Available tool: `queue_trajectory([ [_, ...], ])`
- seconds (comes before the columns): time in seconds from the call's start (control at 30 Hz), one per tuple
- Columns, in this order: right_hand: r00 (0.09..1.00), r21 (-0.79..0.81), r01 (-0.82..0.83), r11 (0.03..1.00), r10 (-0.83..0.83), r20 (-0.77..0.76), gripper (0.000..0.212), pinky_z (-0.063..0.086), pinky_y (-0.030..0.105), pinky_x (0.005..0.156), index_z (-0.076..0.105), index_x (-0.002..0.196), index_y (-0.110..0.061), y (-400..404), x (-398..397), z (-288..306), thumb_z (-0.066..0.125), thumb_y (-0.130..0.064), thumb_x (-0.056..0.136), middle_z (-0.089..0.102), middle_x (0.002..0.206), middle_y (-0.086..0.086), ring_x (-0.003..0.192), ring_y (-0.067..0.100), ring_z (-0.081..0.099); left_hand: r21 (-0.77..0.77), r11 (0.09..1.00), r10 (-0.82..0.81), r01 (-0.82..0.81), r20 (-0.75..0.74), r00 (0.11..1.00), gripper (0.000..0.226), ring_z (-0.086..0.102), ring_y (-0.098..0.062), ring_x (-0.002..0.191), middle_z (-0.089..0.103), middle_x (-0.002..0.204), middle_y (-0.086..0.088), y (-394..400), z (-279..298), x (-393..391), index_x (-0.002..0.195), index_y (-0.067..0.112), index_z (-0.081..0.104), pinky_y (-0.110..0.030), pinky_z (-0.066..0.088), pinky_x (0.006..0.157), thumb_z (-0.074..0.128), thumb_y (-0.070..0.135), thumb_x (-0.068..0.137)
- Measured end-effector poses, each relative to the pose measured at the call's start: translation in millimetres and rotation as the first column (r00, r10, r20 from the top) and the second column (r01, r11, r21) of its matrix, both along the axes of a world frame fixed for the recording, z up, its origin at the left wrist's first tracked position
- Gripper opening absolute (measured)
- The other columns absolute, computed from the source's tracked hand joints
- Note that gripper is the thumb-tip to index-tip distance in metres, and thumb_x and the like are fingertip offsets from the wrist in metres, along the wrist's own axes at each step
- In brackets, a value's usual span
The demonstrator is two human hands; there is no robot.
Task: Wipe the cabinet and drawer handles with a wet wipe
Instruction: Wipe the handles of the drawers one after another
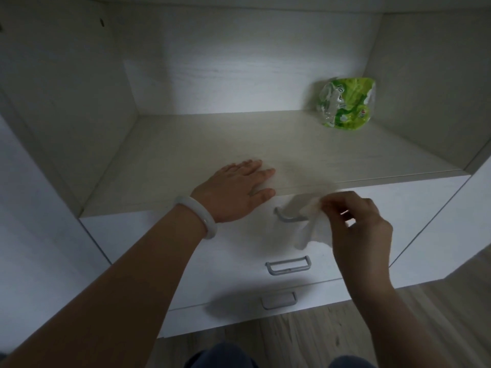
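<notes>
Wipe [309, 221] pinched in your right hand [356, 229] drapes the top handle [288, 216], which runs left-right; left hand [233, 192] rests flat, holding nothing.

- The open shelf [239, 144] is walled in at the back and on both sides; entry is offered from the front only.
- The shelf's far right corner is taken up by a green packet [348, 103].
- The front left edge of the shelf is covered by the left hand [233, 189], laid flat.
- The top handle [285, 216] is partly draped by the wipe [305, 216] pinched in the right hand [358, 227].
- The middle handle [288, 264] and the bottom handle [279, 300] are left uncovered.
</notes>
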State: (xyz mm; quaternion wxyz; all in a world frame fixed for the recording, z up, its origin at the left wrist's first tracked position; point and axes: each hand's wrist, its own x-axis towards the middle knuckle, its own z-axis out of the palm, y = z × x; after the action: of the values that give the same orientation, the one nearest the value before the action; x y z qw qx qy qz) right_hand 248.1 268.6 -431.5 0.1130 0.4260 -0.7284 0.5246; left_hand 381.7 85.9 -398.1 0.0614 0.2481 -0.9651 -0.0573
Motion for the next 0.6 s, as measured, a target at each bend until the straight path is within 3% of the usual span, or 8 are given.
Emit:
queue_trajectory([
  [0.17, 0.995, 0.018, -0.030, 0.999, 0.032, -0.091, 0.034, 0.037, 0.000, 0.072, 0.060, 0.109, -0.019, -9.2, 12.3, 19.7, 0.064, 0.003, 0.084, 0.059, 0.104, -0.001, 0.083, 0.006, 0.055, 0.012, 1.000, 0.006, -0.006, 0.003, 1.000, 0.059, 0.005, -0.010, 0.148, 0.007, 0.162, 0.005, 1.1, 1.1, 0.4, 0.151, 0.037, 0.016, -0.033, 0.005, 0.121, 0.024, 0.057, 0.096],
  [0.3, 0.965, 0.147, -0.250, 0.957, 0.234, 0.118, 0.030, 0.043, 0.004, 0.071, 0.057, 0.098, -0.023, -22.9, 20.4, 11.4, 0.075, -0.008, 0.080, 0.060, 0.095, -0.007, 0.085, -0.004, 0.058, 0.019, 1.000, 0.011, -0.012, 0.015, 1.000, 0.059, 0.004, -0.010, 0.148, 0.006, 0.162, 0.005, 2.5, 2.5, 0.5, 0.151, 0.037, 0.015, -0.034, 0.005, 0.121, 0.025, 0.057, 0.097],
  [0.37, 0.964, 0.169, -0.267, 0.949, 0.262, 0.055, 0.015, 0.043, 0.004, 0.074, 0.067, 0.094, -0.019, -23.0, 13.6, 5.7, 0.070, -0.008, 0.084, 0.060, 0.091, -0.012, 0.085, -0.006, 0.058, 0.019, 1.000, 0.013, -0.014, 0.018, 1.000, 0.058, 0.004, -0.010, 0.148, 0.006, 0.162, 0.005, 2.0, 2.3, 0.3, 0.151, 0.037, 0.015, -0.035, 0.005, 0.121, 0.025, 0.056, 0.097],
  [0.43, 0.962, 0.170, -0.269, 0.948, 0.271, 0.007, 0.018, 0.045, 0.009, 0.080, 0.073, 0.095, -0.015, -21.7, 6.0, 2.8, 0.063, -0.002, 0.087, 0.063, 0.092, -0.014, 0.085, -0.005, 0.058, 0.020, 1.000, 0.012, -0.012, 0.017, 1.000, 0.058, 0.004, -0.010, 0.148, 0.005, 0.162, 0.005, 1.4, 1.9, -0.2, 0.151, 0.037, 0.014, -0.035, 0.006, 0.121, 0.025, 0.056, 0.097],
  [0.53, 0.952, 0.217, -0.267, 0.939, 0.292, -0.089, 0.012, 0.049, 0.032, 0.084, 0.075, 0.092, -0.018, -24.9, 8.2, -0.6, 0.070, -0.011, 0.084, 0.070, 0.096, -0.008, 0.086, 0.007, 0.059, 0.015, 1.000, 0.011, -0.011, 0.018, 1.000, 0.059, 0.004, -0.011, 0.148, 0.006, 0.162, 0.005, 1.0, 1.6, -0.4, 0.151, 0.037, 0.014, -0.035, 0.006, 0.121, 0.025, 0.056, 0.096],
  [0.6, 0.951, 0.243, -0.157, 0.957, 0.213, -0.224, 0.007, 0.040, 0.035, 0.080, 0.072, 0.083, -0.021, -31.5, 15.1, -3.1, 0.076, -0.022, 0.077, 0.072, 0.088, -0.007, 0.086, 0.018, 0.056, 0.016, 1.000, 0.013, -0.014, 0.016, 1.000, 0.059, 0.004, -0.011, 0.148, 0.005, 0.162, 0.005, 0.9, 1.5, -0.4, 0.151, 0.037, 0.014, -0.035, 0.005, 0.121, 0.025, 0.057, 0.096],
])
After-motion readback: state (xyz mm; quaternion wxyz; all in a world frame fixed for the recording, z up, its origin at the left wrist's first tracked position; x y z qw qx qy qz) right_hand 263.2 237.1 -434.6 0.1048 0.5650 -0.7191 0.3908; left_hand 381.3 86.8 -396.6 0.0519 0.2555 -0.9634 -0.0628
